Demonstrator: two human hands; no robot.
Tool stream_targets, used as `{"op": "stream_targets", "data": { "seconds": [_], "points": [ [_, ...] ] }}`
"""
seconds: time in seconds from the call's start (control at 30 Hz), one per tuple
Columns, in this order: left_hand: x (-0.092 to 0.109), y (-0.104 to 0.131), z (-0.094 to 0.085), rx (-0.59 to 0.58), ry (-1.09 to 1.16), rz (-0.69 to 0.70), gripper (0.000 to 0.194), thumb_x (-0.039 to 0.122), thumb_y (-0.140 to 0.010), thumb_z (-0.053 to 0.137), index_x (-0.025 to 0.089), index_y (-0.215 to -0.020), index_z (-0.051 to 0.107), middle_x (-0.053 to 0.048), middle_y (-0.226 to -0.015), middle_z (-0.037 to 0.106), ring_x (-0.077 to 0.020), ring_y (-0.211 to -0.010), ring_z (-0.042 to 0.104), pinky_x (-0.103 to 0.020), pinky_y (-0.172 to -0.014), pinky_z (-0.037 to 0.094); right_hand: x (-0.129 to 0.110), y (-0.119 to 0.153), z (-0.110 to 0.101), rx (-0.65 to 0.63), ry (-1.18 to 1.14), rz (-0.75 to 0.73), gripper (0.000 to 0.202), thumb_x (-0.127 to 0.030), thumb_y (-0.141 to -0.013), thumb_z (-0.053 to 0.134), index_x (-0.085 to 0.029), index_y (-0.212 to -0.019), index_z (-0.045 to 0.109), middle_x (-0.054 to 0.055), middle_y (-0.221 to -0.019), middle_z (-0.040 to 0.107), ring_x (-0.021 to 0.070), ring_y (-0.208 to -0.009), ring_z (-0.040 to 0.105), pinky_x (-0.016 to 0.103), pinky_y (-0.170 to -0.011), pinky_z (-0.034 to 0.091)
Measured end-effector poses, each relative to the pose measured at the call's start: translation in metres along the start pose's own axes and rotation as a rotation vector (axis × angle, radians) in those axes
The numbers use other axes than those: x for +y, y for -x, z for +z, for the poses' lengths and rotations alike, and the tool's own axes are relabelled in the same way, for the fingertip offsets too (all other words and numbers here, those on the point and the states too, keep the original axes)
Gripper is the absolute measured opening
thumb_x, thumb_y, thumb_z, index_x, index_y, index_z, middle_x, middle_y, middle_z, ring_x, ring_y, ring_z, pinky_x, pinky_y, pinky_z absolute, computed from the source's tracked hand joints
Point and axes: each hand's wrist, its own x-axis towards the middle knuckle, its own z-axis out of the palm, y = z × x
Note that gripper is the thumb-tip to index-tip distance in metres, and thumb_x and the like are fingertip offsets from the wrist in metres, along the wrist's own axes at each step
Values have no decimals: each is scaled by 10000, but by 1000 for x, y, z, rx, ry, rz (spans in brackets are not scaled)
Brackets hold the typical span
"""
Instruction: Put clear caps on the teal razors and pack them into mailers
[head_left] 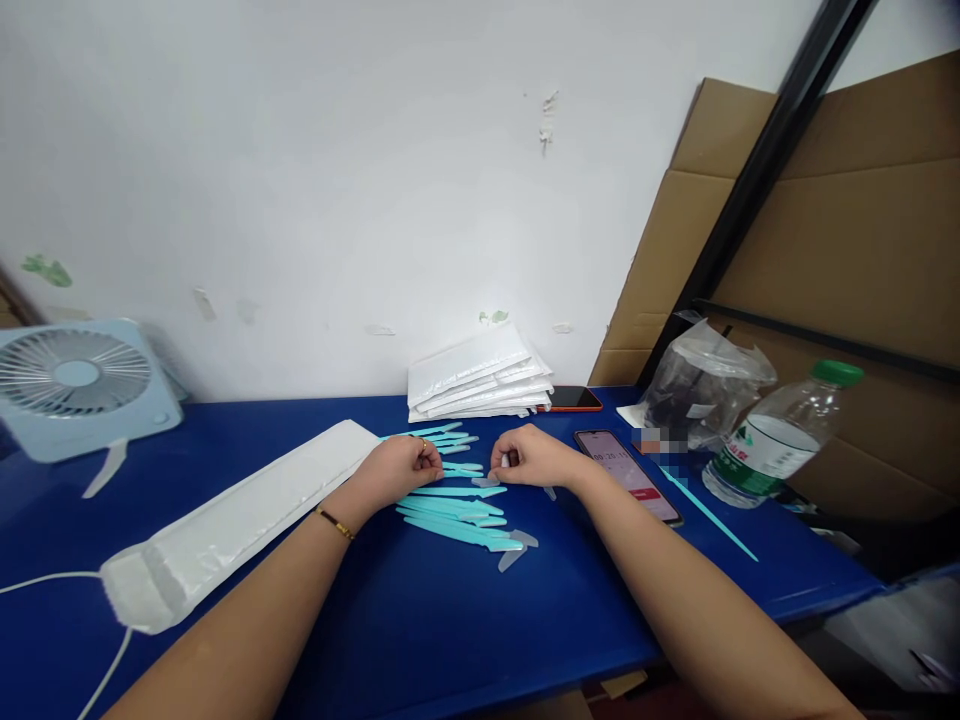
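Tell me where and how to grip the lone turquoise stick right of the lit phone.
Probably best by its near end, pinched from above with the right hand: the turquoise stick lies flat and slim, and that end juts past the phone and bottle, while the rest runs between them.

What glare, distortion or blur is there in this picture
Head view: sheen on the stacked white packets; the black post leans, perhaps from wide-angle distortion; a blocky mosaic hides a patch beside the phone; the turquoise sticks look fairly sharp; the lower right corner is dim.
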Motion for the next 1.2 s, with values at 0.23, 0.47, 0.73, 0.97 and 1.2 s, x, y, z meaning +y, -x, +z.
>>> {"op": "stream_targets", "data": {
  "seconds": [0.23,0.47,0.73,0.97,1.2],
  "points": [
    [-3,0,-3,-12,27,-23,241,430,-719,530,214,-725,637,6,-656,632,-136,-599,554,-205,-514,350,2,-2,2,-39,-18,14,158,-308,-701,647,-167,-764,681,7,-687,633,99,-590,544,184,-515,370],
    [-1,0,-1,-10,19,-6,242,435,-720,536,216,-717,639,10,-649,626,-131,-588,548,-207,-513,352,3,-3,3,20,-37,37,131,-254,-718,620,-175,-790,697,14,-701,651,111,-615,568,192,-533,382],
    [6,-2,8,82,-68,27,203,375,-760,520,222,-784,651,-12,-801,655,-162,-722,575,-239,-614,390,-5,-9,11,51,-14,-58,141,-234,-746,592,-176,-817,699,24,-768,662,111,-644,577,195,-585,403],
    [10,4,3,137,-46,56,240,402,-741,557,241,-896,645,-11,-927,636,-173,-794,561,-251,-683,405,20,18,-33,-59,33,14,205,-129,-682,592,-177,-852,696,29,-840,642,119,-680,572,204,-608,425],
    [19,9,1,-33,-25,87,180,373,-747,545,228,-749,651,17,-738,636,-124,-667,551,-206,-574,361,27,22,-39,-243,50,107,201,-184,-595,690,-172,-795,706,11,-780,642,109,-624,540,190,-555,387]
  ]
}}
